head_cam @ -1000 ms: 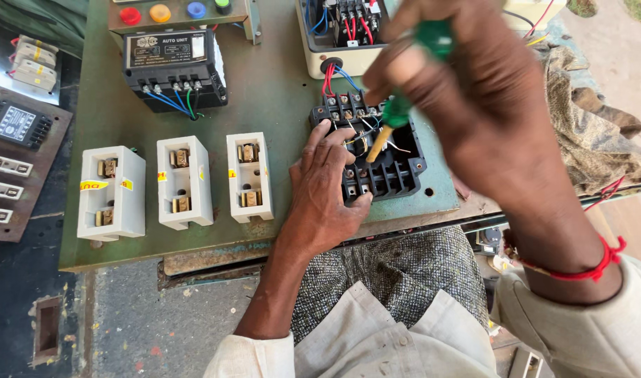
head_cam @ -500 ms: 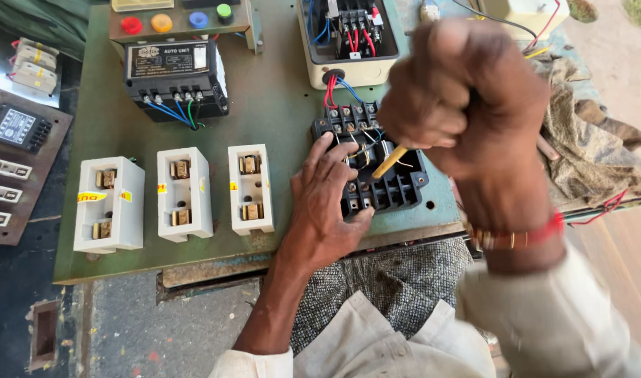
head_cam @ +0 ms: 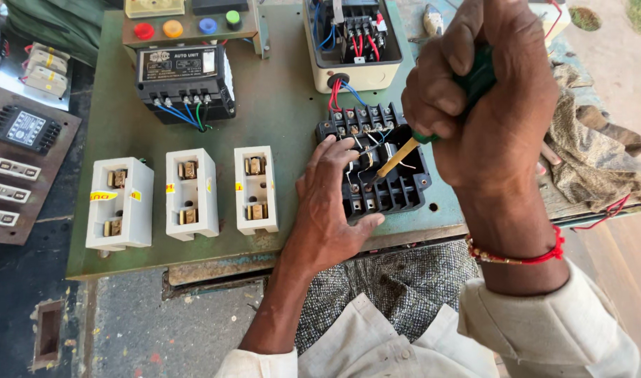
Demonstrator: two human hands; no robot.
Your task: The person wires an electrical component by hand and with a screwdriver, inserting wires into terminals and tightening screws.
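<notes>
Moved since earlier: right hand (head_cam: 485, 105) has risen and closed higher over the screwdriver (head_cam: 432, 129), hiding more of the green handle; the yellow shaft now slants down-left into the black terminal block (head_cam: 380, 171).
What it means: by my judgement, the tip is seated on a screw in the block's middle row and being turned.
Right grip: full fist wrapped tight round the handle, no gap between fingers.
Left grip: left hand (head_cam: 331, 210) lies flat and spread on the block's near-left edge, pressing, clasping nothing.
Block's place: directly beneath the fist, on the green panel (head_cam: 278, 112).
Labels: small yellow stickers on the white fuse holders (head_cam: 187, 196), well left of the grip.
Buttons: red, orange, blue, green caps (head_cam: 187, 26), far up-left.
Black unit (head_cam: 184, 80): pale rectangular label on top, up-left of the grip.
</notes>
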